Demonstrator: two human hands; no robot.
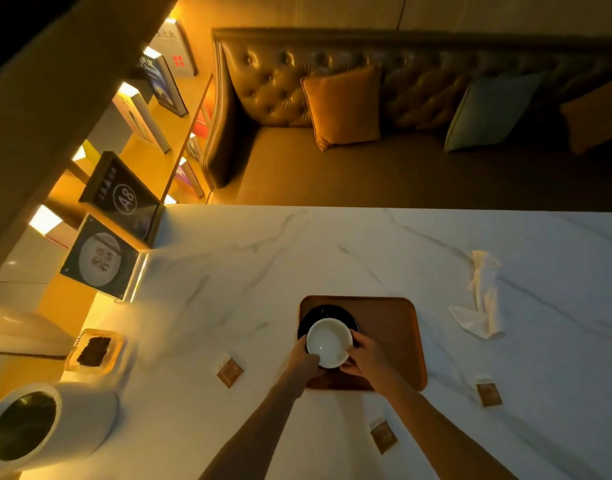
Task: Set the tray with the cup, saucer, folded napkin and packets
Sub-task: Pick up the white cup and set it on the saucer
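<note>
Tabletop (297, 254): left hand (306, 359), right hand (366, 358) grip upright cup (328, 341).

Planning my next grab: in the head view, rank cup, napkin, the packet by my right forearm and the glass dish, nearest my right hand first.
1. Cup, gripped by the right hand.
2. Packet, just beside the right forearm, nearer the person.
3. Napkin, farther off, up and to the right.
4. Glass dish, far to the left.

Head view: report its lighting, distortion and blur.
Head view: dim amber light, brightest at the shelf lamps on the left; wide-angle distortion slants the bookshelf; the jar at lower left looks soft, the cup sharper.
</note>
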